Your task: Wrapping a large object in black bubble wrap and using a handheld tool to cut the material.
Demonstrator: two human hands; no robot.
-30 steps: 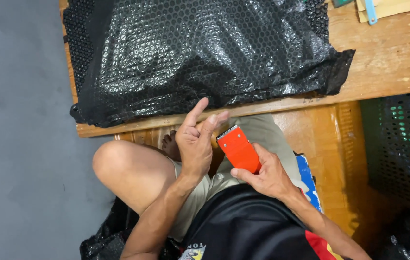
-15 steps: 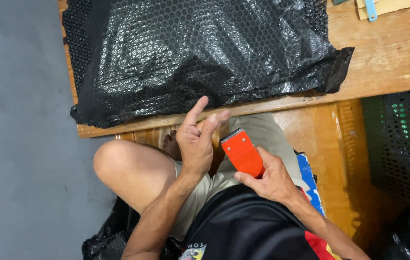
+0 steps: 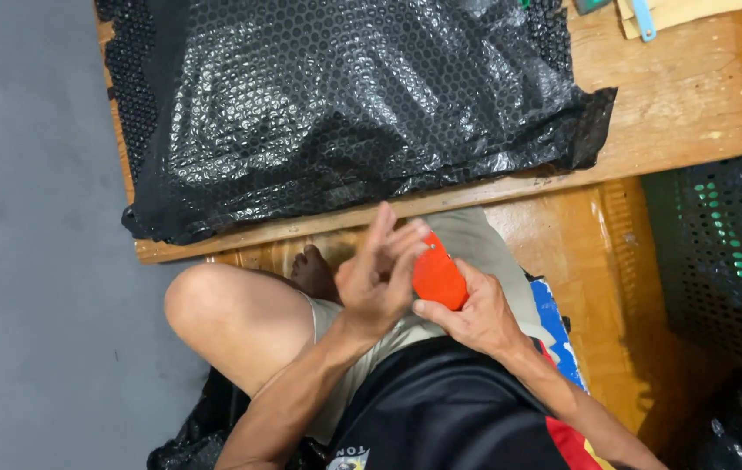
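My right hand (image 3: 475, 315) grips a small flat orange-red object (image 3: 438, 279) over my lap, just below the edge of a wooden board (image 3: 675, 113). My left hand (image 3: 377, 277) is beside it with the fingers spread, and its fingertips touch the object's top left edge. A large sheet of black bubble wrap (image 3: 345, 104) lies spread across the board in front of me. My bare knee (image 3: 214, 305) sticks out to the left.
A black perforated plastic crate (image 3: 719, 261) stands at the right. Papers and a blue tool (image 3: 645, 17) lie at the board's far right corner. Grey floor (image 3: 31, 235) runs along the left. More black bubble wrap (image 3: 188, 444) sits by my hip.
My left hand has closed in on the orange-red object and now touches it. The object has tilted and shifted slightly toward my left hand.
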